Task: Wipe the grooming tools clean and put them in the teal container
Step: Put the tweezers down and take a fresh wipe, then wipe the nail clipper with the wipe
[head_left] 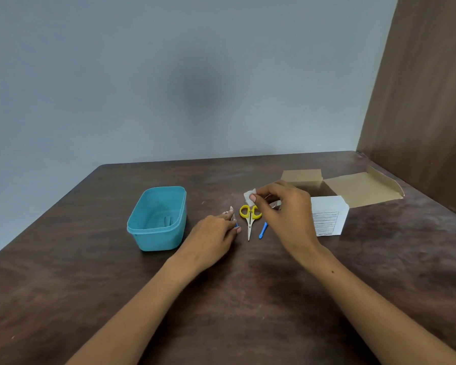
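Observation:
A teal container (157, 218) stands open on the brown table (90, 272) at the left, with a small tool lying on its floor. My left hand (216, 233) rests just right of it, fingers curled round a small tool with a blue tip (236, 224). Yellow-handled scissors (250, 218) lie flat beside that hand, points toward me. A small blue stick tool (263, 230) lies right of the scissors. My right hand (284, 209) hovers over them and pinches a small white wipe (248, 195) between thumb and fingers. A metal tool (274, 204) peeks out under that hand.
A white box (327, 216) with printed text stands open right of my right hand, its brown cardboard flaps (363, 188) spread toward the back. A wooden panel (419, 101) rises at the table's right edge, and a grey wall runs behind.

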The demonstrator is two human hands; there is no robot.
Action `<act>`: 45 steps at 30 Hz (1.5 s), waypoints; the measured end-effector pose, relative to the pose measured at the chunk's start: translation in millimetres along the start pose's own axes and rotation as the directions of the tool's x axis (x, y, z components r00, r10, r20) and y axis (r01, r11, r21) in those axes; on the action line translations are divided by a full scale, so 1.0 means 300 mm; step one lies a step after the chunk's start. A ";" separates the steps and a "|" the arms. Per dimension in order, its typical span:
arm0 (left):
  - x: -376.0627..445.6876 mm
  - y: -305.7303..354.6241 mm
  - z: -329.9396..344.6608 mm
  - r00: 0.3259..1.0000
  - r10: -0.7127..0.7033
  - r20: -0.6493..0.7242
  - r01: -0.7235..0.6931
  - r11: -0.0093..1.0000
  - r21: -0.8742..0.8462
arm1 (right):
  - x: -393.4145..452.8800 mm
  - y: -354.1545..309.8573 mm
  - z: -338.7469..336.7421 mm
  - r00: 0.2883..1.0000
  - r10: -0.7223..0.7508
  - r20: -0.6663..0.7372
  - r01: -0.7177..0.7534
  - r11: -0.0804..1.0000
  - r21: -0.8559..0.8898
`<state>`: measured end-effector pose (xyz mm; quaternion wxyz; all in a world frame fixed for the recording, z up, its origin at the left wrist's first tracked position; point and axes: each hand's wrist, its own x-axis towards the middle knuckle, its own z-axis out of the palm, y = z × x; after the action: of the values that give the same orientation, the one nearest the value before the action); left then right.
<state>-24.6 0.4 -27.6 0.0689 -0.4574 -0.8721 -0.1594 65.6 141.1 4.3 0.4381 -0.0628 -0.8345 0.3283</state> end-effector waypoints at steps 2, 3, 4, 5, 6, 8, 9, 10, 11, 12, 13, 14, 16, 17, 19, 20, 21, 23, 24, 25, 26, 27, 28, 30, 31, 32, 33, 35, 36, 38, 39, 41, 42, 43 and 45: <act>-0.004 0.004 -0.006 0.998 -0.011 -0.069 0.009 1.000 -0.029 | 0.000 0.001 0.001 1.000 0.002 0.006 -0.002 1.000 -0.008; -0.006 0.005 -0.008 0.995 -0.028 -0.096 0.023 0.999 -0.044 | 0.000 0.001 0.002 1.000 0.003 0.012 -0.002 1.000 -0.015; -0.009 0.006 -0.011 0.992 -0.048 -0.120 0.042 0.998 -0.055 | -0.001 0.002 0.003 1.000 0.002 0.016 -0.002 1.000 -0.019; -0.012 0.005 -0.016 0.987 -0.067 -0.144 0.060 0.997 -0.057 | -0.001 0.002 0.004 1.000 0.002 0.019 -0.001 1.000 -0.021; -0.014 0.003 -0.021 0.983 -0.085 -0.165 0.077 0.996 -0.052 | -0.001 0.002 0.005 1.000 0.002 0.020 -0.001 1.000 -0.020; -0.020 -0.004 -0.034 0.974 -0.115 -0.195 0.105 0.993 -0.060 | -0.002 0.003 0.006 1.000 0.003 0.023 -0.003 1.000 -0.022; -0.023 -0.005 -0.039 0.971 -0.126 -0.205 0.113 0.991 -0.075 | -0.003 0.004 0.007 1.000 0.006 0.024 -0.005 1.000 -0.024; -0.027 -0.006 -0.042 0.968 -0.136 -0.211 0.119 0.988 -0.094 | -0.004 0.006 0.008 1.000 0.007 0.026 -0.007 1.000 -0.024; -0.030 -0.005 -0.043 0.965 -0.152 -0.213 0.127 0.984 -0.123 | -0.005 0.007 0.009 1.000 0.008 0.029 -0.007 1.000 -0.024; -0.033 -0.003 -0.042 0.962 -0.174 -0.209 0.141 0.976 -0.164 | -0.006 0.008 0.011 0.999 0.007 0.034 -0.006 1.000 -0.027; -0.036 0.000 -0.039 0.959 -0.199 -0.202 0.158 0.966 -0.205 | -0.007 0.009 0.012 0.999 0.008 0.041 -0.007 1.000 -0.030; -0.037 0.003 -0.035 0.956 -0.221 -0.190 0.175 0.956 -0.234 | -0.008 0.009 0.013 0.999 0.008 0.047 -0.006 1.000 -0.030; -0.035 0.008 -0.027 0.954 -0.243 -0.176 0.198 0.950 -0.241 | -0.008 0.009 0.015 0.998 0.004 0.056 -0.003 1.000 -0.025; -0.034 0.010 -0.024 0.953 -0.249 -0.173 0.204 0.949 -0.241 | -0.008 0.009 0.016 0.998 0.004 0.062 -0.002 1.000 -0.024; -0.030 0.014 -0.024 0.952 -0.260 -0.161 0.217 0.945 -0.243 | -0.008 0.008 0.017 0.997 0.002 0.074 0.000 1.000 -0.027; -0.028 0.015 -0.024 0.952 -0.264 -0.154 0.224 0.946 -0.235 | -0.008 0.008 0.018 0.997 0.001 0.079 0.001 1.000 -0.027; -0.025 0.017 -0.024 0.953 -0.268 -0.140 0.234 0.948 -0.217 | -0.009 0.008 0.018 0.997 -0.001 0.082 0.003 1.000 -0.027; -0.021 0.024 -0.023 0.958 -0.267 -0.104 0.249 0.955 -0.162 | -0.011 0.008 0.019 0.996 -0.003 0.089 0.006 1.000 -0.030; -0.021 0.027 -0.023 0.959 -0.264 -0.099 0.248 0.957 -0.147 | -0.012 0.007 0.019 0.996 -0.004 0.093 0.006 1.000 -0.030; -0.021 0.028 -0.023 0.959 -0.263 -0.105 0.246 0.957 -0.155 | -0.012 0.006 0.020 0.995 -0.004 0.096 0.007 1.000 -0.028; -0.021 0.027 -0.024 0.956 -0.267 -0.120 0.242 0.952 -0.190 | -0.011 0.006 0.019 0.995 -0.005 0.098 0.008 1.000 -0.027; -0.022 0.026 -0.026 0.952 -0.275 -0.136 0.237 0.940 -0.245 | -0.009 0.005 0.019 0.995 -0.001 0.098 0.003 1.000 -0.022; -0.022 0.026 -0.029 0.945 -0.290 -0.149 0.234 0.921 -0.310 | -0.007 0.005 0.017 0.995 0.013 0.099 -0.012 1.000 -0.004; -0.022 0.026 -0.037 0.931 -0.339 -0.138 0.245 0.857 -0.453 | -0.002 0.001 0.012 0.992 0.078 0.102 -0.087 0.993 0.085; -0.023 0.028 -0.039 0.922 -0.369 -0.118 0.255 0.808 -0.531 | 0.001 -0.001 0.010 0.987 0.118 0.108 -0.133 0.982 0.137; -0.024 0.030 -0.042 0.913 -0.396 -0.092 0.262 0.746 -0.612 | 0.004 -0.001 0.008 0.982 0.152 0.114 -0.171 0.969 0.179; -0.025 0.033 -0.045 0.906 -0.418 -0.064 0.264 0.677 -0.687 | 0.005 -0.001 0.006 0.977 0.175 0.119 -0.197 0.958 0.207; -0.029 0.039 -0.053 0.898 -0.440 -0.021 0.246 0.540 -0.805 | 0.006 -0.003 0.002 0.972 0.195 0.128 -0.222 0.944 0.246; -0.033 0.042 -0.058 0.896 -0.444 -0.007 0.227 0.472 -0.852 | 0.006 -0.004 0.000 0.971 0.200 0.131 -0.228 0.937 0.263; -0.038 0.049 -0.068 0.891 -0.453 0.010 0.191 0.355 -0.915 | 0.006 -0.006 -0.002 0.967 0.211 0.143 -0.246 0.923 0.296; -0.039 0.052 -0.072 0.889 -0.458 0.012 0.177 0.319 -0.931 | 0.006 -0.005 -0.003 0.963 0.219 0.157 -0.259 0.915 0.310; -0.040 0.053 -0.076 0.886 -0.463 0.012 0.166 0.293 -0.942 | 0.006 -0.005 -0.004 0.951 0.236 0.200 -0.292 0.898 0.330; -0.040 0.053 -0.077 0.887 -0.462 0.009 0.163 0.293 -0.942 | 0.006 -0.006 -0.003 0.946 0.239 0.219 -0.302 0.895 0.328; -0.040 0.052 -0.079 0.890 -0.456 0.008 0.159 0.294 -0.942 | 0.005 -0.006 -0.001 0.945 0.234 0.227 -0.299 0.901 0.315; -0.040 0.052 -0.079 0.902 -0.432 0.008 0.150 0.296 -0.943 | 0.004 -0.008 0.002 0.950 0.207 0.232 -0.268 0.924 0.274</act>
<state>-5.6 -8.9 -5.1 -0.1236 -0.2229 -0.6787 -0.6888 65.0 139.5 6.3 0.3138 -0.0630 -0.8000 0.5075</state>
